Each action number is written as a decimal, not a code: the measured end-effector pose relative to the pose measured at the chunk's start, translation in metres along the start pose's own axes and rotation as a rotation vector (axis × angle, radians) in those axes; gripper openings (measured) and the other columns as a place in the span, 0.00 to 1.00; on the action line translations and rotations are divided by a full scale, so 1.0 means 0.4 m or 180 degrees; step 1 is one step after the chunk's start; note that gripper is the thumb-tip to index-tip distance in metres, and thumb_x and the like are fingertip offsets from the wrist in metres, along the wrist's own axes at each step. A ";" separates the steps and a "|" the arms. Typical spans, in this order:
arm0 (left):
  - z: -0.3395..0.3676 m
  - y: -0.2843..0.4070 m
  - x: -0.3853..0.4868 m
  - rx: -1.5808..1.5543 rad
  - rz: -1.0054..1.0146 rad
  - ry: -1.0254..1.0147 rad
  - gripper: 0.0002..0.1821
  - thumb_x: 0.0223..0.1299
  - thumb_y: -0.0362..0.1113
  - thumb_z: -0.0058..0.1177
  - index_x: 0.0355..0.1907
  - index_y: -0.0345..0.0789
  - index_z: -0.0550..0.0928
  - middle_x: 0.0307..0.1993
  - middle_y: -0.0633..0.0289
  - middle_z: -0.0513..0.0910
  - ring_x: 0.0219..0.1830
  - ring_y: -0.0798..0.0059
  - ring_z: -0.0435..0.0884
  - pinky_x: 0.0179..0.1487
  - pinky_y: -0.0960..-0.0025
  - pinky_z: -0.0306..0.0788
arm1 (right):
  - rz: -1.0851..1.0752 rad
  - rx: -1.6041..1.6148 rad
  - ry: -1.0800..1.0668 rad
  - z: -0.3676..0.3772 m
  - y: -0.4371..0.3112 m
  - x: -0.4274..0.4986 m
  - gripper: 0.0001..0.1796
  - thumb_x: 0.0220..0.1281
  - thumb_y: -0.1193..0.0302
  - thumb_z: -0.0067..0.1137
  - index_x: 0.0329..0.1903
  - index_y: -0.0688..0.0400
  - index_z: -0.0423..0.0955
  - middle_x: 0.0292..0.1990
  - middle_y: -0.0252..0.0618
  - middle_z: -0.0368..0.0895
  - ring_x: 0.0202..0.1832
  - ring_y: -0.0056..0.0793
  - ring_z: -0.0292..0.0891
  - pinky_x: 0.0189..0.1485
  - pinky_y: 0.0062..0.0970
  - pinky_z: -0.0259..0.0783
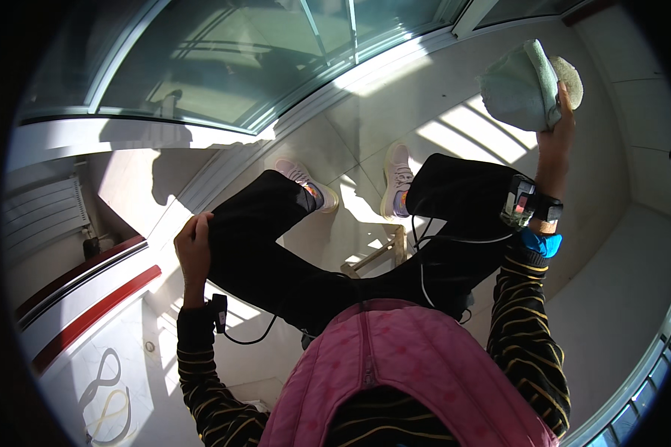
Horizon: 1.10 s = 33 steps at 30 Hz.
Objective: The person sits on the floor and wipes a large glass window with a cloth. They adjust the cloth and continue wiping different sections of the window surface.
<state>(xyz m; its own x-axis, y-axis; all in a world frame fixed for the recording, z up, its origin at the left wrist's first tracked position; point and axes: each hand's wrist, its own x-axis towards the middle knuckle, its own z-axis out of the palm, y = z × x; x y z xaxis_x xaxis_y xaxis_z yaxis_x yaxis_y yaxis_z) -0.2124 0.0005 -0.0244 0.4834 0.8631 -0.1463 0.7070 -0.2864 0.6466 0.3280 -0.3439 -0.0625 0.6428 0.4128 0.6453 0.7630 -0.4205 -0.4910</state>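
Note:
At the upper right, my right hand (pixel 561 114) grips a pale green, towel-like cloth (pixel 511 84). A rounded beige, rough-textured part (pixel 569 81) shows behind its folded edge. I cannot tell whether that part is the same cloth or a separate pad. This hand is out past my right knee, above the floor. My left hand (pixel 193 243) lies against the left knee of my black trousers (pixel 251 223), with its fingers curled close together. Its palm is hidden, so any pinch on the fabric cannot be made out.
Low wooden stool (pixel 391 251) partly shows between my legs, behind my pink shoes (pixel 397 176). Cables run from wrist devices (pixel 519 201) across my lap. A glazed sliding door (pixel 229 67) stands ahead, a radiator (pixel 47 209) at left, and a white wall (pixel 648 106) at right.

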 end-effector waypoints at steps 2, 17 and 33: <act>0.000 0.000 0.001 0.0049 -0.0051 0.0011 0.14 0.66 0.35 0.45 0.38 0.28 0.83 0.35 0.56 0.85 0.39 0.71 0.82 0.49 0.72 0.71 | -0.0271 -0.0175 -0.0059 -0.008 -0.005 -0.004 0.36 0.44 0.88 0.64 0.61 0.62 0.68 0.56 0.52 0.75 0.62 0.43 0.70 0.64 0.32 0.64; -0.017 -0.051 -0.022 -0.0211 -0.0193 0.0168 0.15 0.67 0.35 0.45 0.39 0.28 0.84 0.36 0.58 0.86 0.40 0.73 0.82 0.50 0.73 0.72 | -0.0714 0.0370 -0.0291 0.027 -0.030 0.015 0.36 0.46 0.82 0.69 0.62 0.59 0.68 0.58 0.51 0.74 0.62 0.42 0.70 0.65 0.34 0.64; -0.023 -0.080 -0.033 -0.0199 -0.0386 0.0256 0.15 0.67 0.35 0.45 0.39 0.29 0.85 0.35 0.59 0.86 0.38 0.78 0.80 0.46 0.76 0.70 | 0.0211 0.1255 -0.0559 0.062 -0.086 0.037 0.35 0.47 0.90 0.60 0.61 0.61 0.68 0.56 0.54 0.75 0.61 0.47 0.70 0.64 0.35 0.64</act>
<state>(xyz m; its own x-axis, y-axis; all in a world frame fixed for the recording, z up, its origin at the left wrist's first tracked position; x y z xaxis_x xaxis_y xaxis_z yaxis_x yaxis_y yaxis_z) -0.2463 0.0020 -0.0363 0.3518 0.9210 -0.1673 0.7230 -0.1538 0.6735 0.3130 -0.3035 -0.0507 0.6672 0.5407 0.5123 0.6656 -0.1241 -0.7359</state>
